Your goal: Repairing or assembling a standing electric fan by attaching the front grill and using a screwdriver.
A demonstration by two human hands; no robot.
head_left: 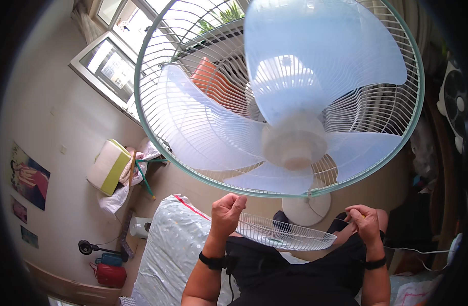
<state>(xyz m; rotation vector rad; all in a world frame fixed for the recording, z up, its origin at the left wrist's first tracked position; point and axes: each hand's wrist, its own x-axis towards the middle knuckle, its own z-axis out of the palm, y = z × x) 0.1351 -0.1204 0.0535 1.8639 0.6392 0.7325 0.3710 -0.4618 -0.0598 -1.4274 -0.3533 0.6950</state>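
A large pedestal fan (295,153) fills the upper middle, with translucent pale-blue blades (208,137) uncovered in front of its wire rear guard (150,76). Below the guard's green-edged rim, my left hand (226,214) is closed, fingers curled together; whatever may be in them is hidden. My right hand (365,223) is also closed, to the right of the fan's base, pinching something I cannot make out; a small yellow spot shows at its fingers. A round wire grille (285,232), the fan's front cover, rests tilted by my lap between the two hands.
The fan's round white base (306,209) stands on the floor ahead. A bed with a patterned sheet (167,245) lies to the left. Farther left are a folding stool with bundles (114,168) and a red bag (110,275). A white cable (417,251) runs at the right.
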